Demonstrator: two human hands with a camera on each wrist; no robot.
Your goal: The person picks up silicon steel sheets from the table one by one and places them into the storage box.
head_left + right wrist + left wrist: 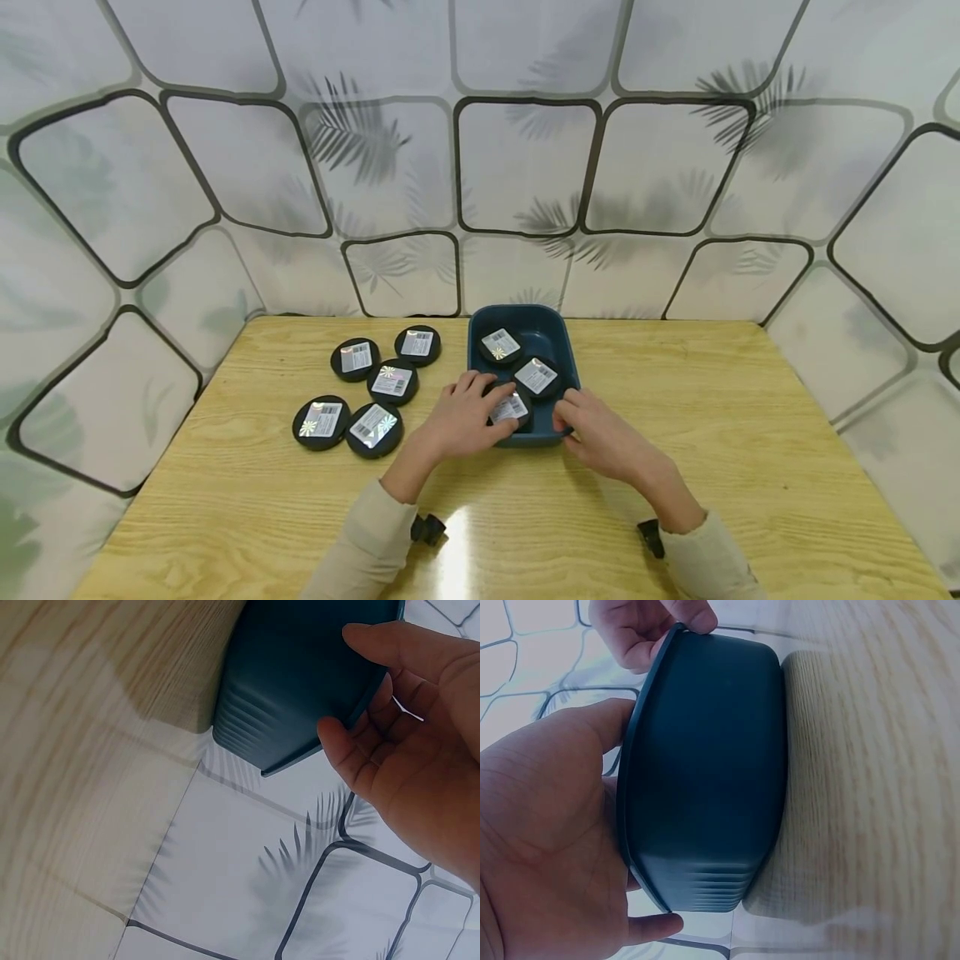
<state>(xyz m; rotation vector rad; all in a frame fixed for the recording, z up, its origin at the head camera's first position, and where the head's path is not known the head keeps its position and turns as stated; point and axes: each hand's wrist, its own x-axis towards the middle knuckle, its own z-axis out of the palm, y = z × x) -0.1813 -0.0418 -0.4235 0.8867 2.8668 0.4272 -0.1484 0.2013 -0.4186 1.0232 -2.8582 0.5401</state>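
A dark blue plastic bin stands on the table, holding three flat black discs with white barcode labels. One labelled disc lies at the bin's far end and another disc near its middle. Over the near left rim reaches my left hand, its thumb and fingers spread round the edges of the nearest disc. In the left wrist view the bin's wall hides those fingertips. My right hand pinches the bin's near right rim, thumb outside and fingers curled over the edge.
Left of the bin, several more black discs lie label up in a loose cluster on the wooden table. A patterned curtain-like backdrop rises behind the table's far edge. Dark straps show at both wrists.
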